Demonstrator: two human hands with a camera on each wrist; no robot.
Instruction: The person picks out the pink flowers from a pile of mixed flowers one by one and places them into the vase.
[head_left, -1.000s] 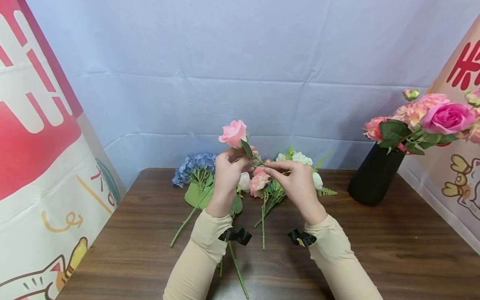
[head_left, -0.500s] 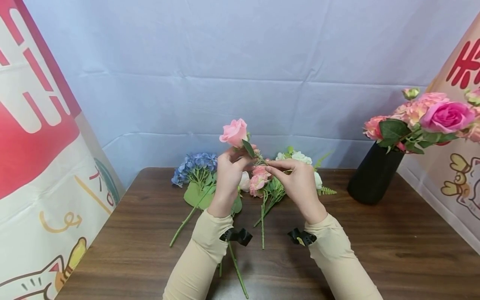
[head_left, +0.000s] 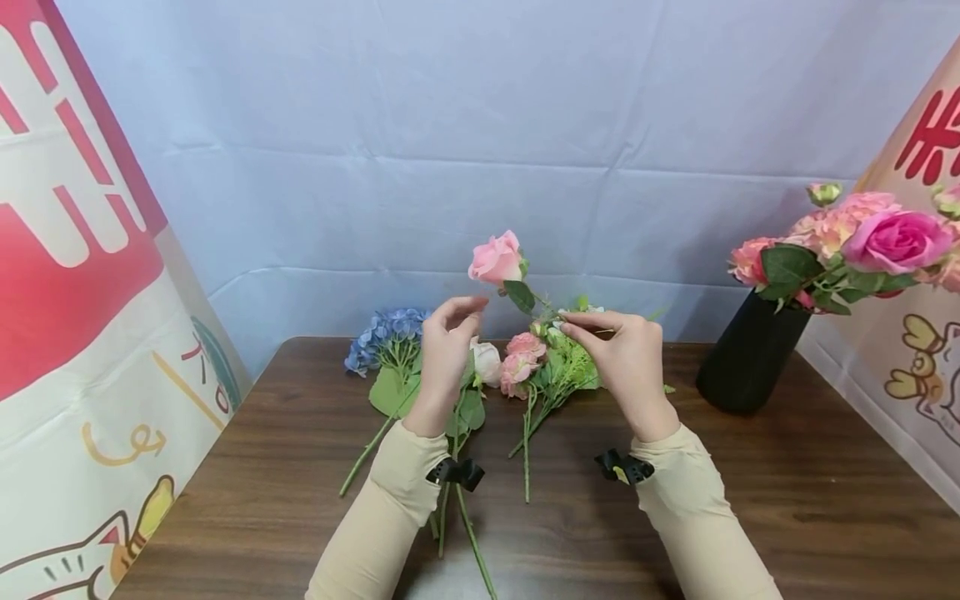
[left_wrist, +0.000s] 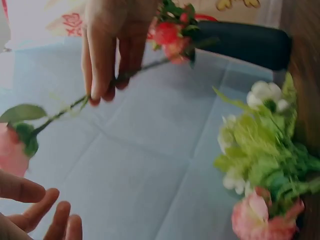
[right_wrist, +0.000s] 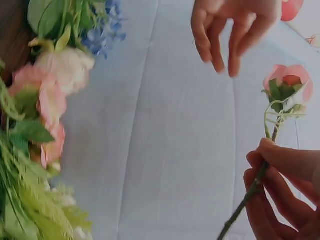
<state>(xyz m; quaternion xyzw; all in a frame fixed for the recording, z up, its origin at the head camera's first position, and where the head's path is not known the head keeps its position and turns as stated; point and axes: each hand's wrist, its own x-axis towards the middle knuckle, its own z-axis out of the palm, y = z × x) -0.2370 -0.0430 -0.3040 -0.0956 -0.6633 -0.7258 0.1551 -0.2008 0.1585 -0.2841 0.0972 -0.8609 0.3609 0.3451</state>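
Note:
A pink rose (head_left: 497,259) is held up above the table, its bloom tilted toward the left. My right hand (head_left: 622,354) pinches its stem (right_wrist: 254,186) between thumb and fingers, well below the bloom. To the left, my left hand (head_left: 444,358) stands apart from the rose with relaxed fingers and holds nothing. In the left wrist view, the left fingers (left_wrist: 35,212) lie just below the pink bloom. Under the hands lie pink flowers (head_left: 521,364), a white flower (head_left: 487,363) and white flowers with green leaves (left_wrist: 250,140).
A blue hydrangea (head_left: 386,337) lies at the back left of the wooden table (head_left: 277,467). At the back right stands a black vase (head_left: 752,358) filled with pink flowers (head_left: 896,240). Several green stems (head_left: 472,533) stretch toward the front edge. A pale cloth (head_left: 480,125) hangs behind.
My left hand has let go of the rose and moved slightly left. My right hand has moved right, carrying the rose with it.

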